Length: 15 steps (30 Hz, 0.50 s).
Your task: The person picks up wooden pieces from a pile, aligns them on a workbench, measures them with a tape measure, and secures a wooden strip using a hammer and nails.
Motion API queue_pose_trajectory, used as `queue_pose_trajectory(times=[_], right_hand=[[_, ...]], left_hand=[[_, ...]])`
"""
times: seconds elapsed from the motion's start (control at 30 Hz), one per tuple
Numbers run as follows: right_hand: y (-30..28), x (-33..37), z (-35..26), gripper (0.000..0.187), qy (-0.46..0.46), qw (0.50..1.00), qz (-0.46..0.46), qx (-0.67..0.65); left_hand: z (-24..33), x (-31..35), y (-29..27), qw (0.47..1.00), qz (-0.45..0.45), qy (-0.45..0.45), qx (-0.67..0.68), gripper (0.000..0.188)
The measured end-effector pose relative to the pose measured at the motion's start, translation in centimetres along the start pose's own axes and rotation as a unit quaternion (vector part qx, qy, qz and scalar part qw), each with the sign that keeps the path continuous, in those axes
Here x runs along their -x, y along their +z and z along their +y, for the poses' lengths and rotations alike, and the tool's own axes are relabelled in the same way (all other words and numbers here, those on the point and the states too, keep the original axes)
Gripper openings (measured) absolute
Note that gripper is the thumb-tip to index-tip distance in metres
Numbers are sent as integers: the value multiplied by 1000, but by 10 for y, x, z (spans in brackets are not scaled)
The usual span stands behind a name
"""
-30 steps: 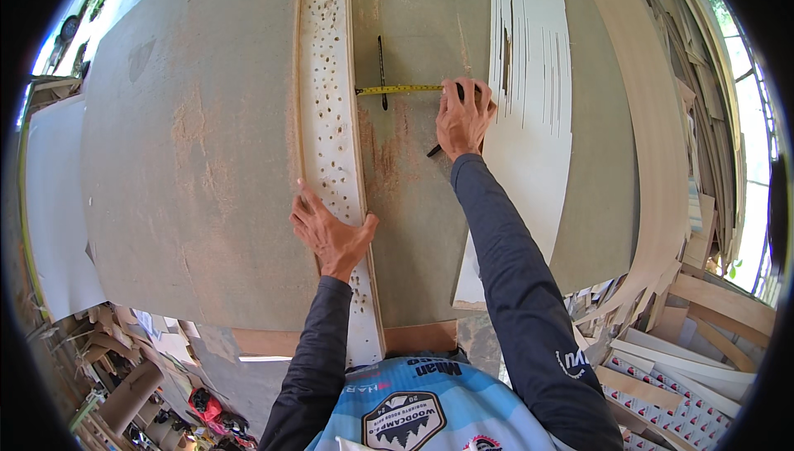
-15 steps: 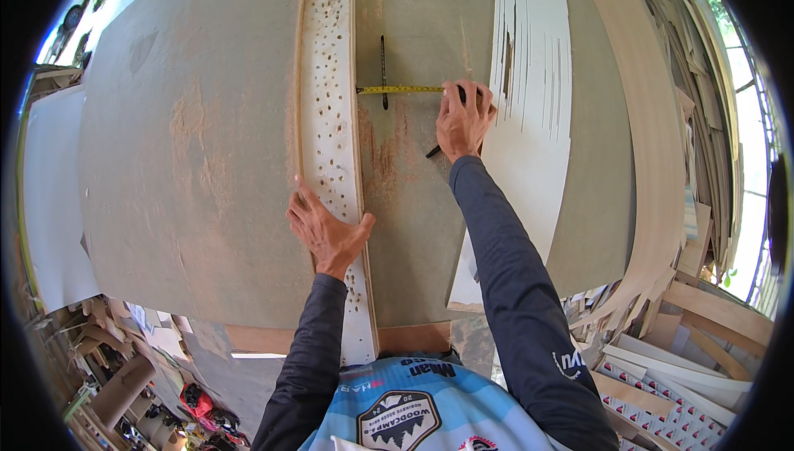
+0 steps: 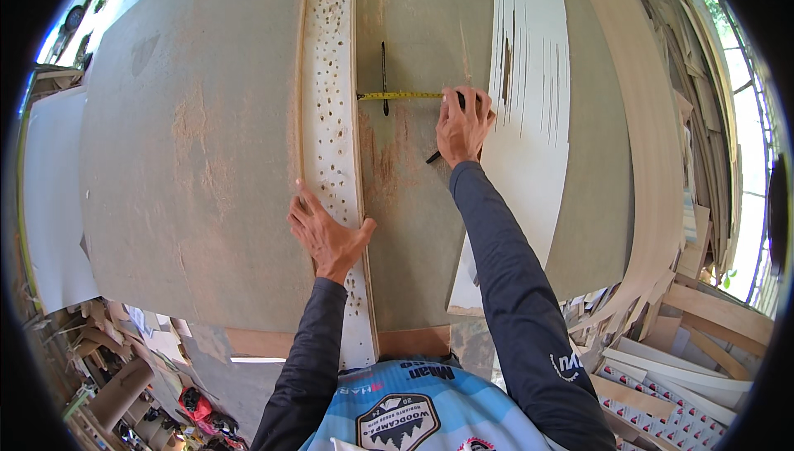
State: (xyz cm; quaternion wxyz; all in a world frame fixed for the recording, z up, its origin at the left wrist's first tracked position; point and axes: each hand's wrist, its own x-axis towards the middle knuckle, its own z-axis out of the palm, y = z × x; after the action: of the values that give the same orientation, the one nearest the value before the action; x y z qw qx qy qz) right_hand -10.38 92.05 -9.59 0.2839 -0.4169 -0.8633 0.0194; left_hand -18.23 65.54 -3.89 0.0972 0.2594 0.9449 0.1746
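A long white board dotted with many small holes [image 3: 332, 145] runs away from me across the large worn worktable [image 3: 207, 228]. My left hand [image 3: 329, 236] lies over this board, its thumb and fingers spread to the two long edges. To the right, my right hand [image 3: 463, 124] is closed around a tape measure, whose body is mostly hidden by the fingers. The yellow blade [image 3: 405, 95] reaches left to the holed board's right edge. A thin black stick-like thing [image 3: 384, 79] lies crosswise at the blade. Another dark slim piece [image 3: 433, 157] shows beneath my right wrist.
A white board with long dark slits [image 3: 529, 145] lies on the right, partly under my right forearm. Beyond it are a curved pale wood sheet [image 3: 641, 145] and stacked sheets [image 3: 711, 120]. Wood offcuts [image 3: 703, 343] lie lower right, and more scraps [image 3: 107, 343] lower left.
Both hands keep their places and grips. The whole scene sits slightly lower in the picture at the far side; nothing has been let go.
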Motion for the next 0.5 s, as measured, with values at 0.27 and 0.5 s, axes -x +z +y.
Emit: queue_pose_trajectory(times=[0.27, 0.5], right_hand=[[0, -1, 0, 22, -4, 1000, 7, -5], [0, -1, -2, 18, 1, 1000, 16, -17]], left_hand=[[-21, -1, -5, 997, -2, 59, 57, 113], [-53, 0, -5, 996, 15, 84, 17, 86]])
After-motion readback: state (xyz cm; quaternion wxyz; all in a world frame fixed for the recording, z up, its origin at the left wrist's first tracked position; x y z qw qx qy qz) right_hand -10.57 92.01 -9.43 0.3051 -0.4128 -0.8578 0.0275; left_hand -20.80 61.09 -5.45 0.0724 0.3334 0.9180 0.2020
